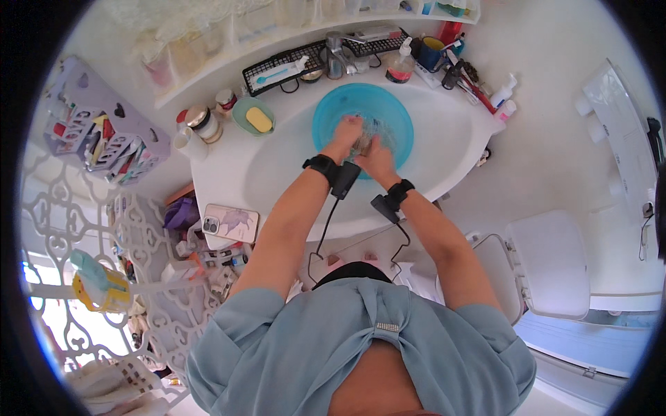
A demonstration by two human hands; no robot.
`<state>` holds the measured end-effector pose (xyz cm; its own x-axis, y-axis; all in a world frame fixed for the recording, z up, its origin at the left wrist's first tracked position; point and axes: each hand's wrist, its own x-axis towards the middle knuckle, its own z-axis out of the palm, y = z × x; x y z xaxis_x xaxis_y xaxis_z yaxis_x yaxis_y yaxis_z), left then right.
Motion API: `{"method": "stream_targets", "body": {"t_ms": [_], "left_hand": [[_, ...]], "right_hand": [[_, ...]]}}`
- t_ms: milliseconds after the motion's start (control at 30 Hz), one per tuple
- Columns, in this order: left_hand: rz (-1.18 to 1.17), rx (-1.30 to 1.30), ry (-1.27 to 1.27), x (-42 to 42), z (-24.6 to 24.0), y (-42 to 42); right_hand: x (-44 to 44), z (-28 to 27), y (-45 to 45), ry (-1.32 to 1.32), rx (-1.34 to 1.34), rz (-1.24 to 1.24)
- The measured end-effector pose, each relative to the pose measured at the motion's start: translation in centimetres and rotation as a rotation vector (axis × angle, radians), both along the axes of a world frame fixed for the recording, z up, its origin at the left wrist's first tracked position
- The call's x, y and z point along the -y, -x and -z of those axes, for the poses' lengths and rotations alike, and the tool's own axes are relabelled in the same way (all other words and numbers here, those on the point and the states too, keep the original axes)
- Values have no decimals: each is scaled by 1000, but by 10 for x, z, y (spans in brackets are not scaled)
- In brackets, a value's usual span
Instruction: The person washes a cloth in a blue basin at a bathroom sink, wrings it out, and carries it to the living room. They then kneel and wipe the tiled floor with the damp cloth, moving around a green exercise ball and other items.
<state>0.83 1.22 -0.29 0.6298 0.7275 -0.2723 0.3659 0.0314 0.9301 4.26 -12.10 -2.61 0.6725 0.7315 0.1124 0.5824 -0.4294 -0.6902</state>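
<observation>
Both my hands are down in a round blue plastic basin (322, 112) set inside the white washbasin (270, 177). My left hand (347, 137) is curled at the basin's middle. Close beside it, on the near right, is my right hand (378, 160), its thumb pointing up. A small brownish wet item (362, 147) is gripped between the two hands; blur and splashing hide what it is. Churned water (382, 132) surrounds the fingers, with some dark bits in it. Black straps with small cabled boxes sit on both wrists.
Behind the basin stand a chrome faucet (335, 57) and a pump bottle (400, 65). A green dish (242, 117) holds yellow soap (258, 120). Jars (204, 124) stand at the left. A phone (230, 223) lies near the front-left edge. Toiletries, including a white bottle (503, 92), line the right rim.
</observation>
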Motion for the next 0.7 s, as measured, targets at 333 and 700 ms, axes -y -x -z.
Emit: {"method": "stream_targets", "body": {"t_ms": [333,700], "left_hand": [[68,372,383,133,-69,146],[-455,490,211,338,-21,330]], "right_hand": [[77,-46,41,-344,-296,-293],[249,-8,228,-223,-535,-544]]}}
